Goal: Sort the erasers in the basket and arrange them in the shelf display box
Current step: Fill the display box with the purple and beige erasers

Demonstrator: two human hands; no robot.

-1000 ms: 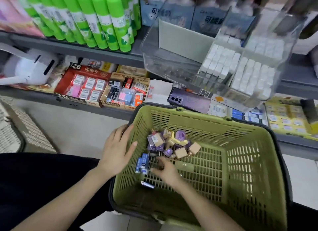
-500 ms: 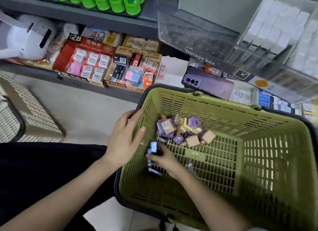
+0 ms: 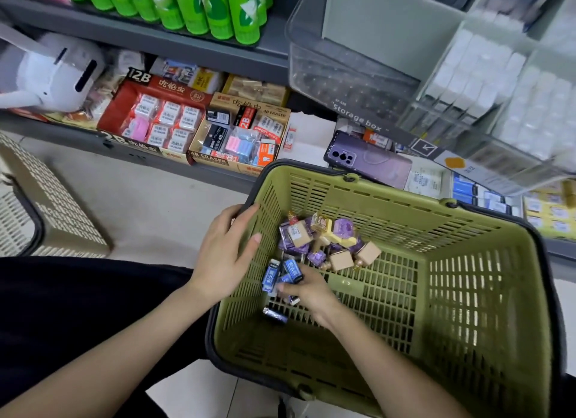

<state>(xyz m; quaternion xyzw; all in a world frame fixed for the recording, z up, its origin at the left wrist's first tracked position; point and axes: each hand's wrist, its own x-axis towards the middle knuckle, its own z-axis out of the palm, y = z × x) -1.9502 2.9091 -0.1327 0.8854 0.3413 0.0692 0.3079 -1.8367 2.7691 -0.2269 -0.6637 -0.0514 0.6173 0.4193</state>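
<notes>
An olive green basket (image 3: 467,308) sits in front of me on the floor. A heap of purple and tan wrapped erasers (image 3: 324,240) lies on its bottom near the far left corner. My right hand (image 3: 308,289) is down inside the basket and pinches several blue erasers (image 3: 282,274). One dark eraser (image 3: 274,315) lies loose just below that hand. My left hand (image 3: 227,252) rests with straight fingers on the basket's left rim. On the low shelf stand a red 2B display box (image 3: 156,118) and a tan 4B eraser display box (image 3: 240,134).
A clear storage box (image 3: 389,74) with white items juts out over the shelf at upper right. A purple phone (image 3: 367,160) lies on the shelf behind the basket. Green glue sticks (image 3: 199,6) stand above. A beige basket (image 3: 40,208) sits at left on the floor.
My right hand has gathered the blue erasers off the basket floor and now holds them lifted slightly. My view has tilted down and closer; my left hand stays on the rim.
</notes>
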